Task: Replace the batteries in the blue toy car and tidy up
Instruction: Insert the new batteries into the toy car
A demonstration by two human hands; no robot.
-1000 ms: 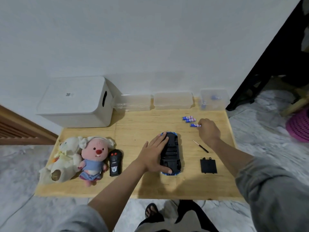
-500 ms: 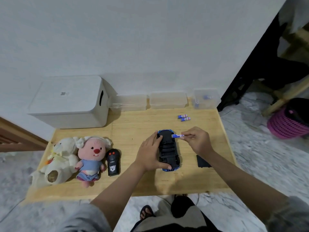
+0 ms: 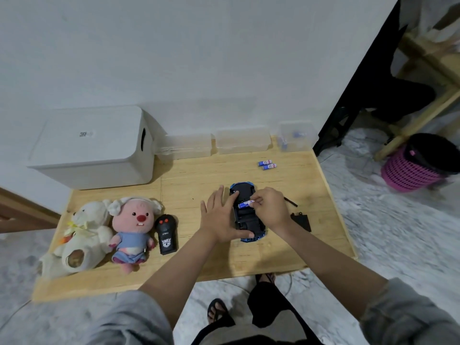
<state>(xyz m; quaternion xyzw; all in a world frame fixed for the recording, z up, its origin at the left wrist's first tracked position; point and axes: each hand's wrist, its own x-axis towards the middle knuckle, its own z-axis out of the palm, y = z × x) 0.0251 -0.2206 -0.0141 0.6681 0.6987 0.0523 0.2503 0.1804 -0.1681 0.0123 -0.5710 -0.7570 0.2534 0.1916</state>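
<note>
The blue toy car lies upside down in the middle of the wooden table, its black underside up. My left hand rests flat against the car's left side, thumb along its near end. My right hand pinches a blue battery over the car's open battery bay. Two more blue batteries lie side by side further back. The black battery cover lies right of the car. A small screwdriver peeks out behind my right hand.
A black remote control and two plush toys lie at the left. A white storage bin and three clear plastic boxes line the back wall. A pink basket stands on the floor to the right.
My right hand picked one battery from the group at the back and brought it to the car's underside. My left hand stayed on the car.
</note>
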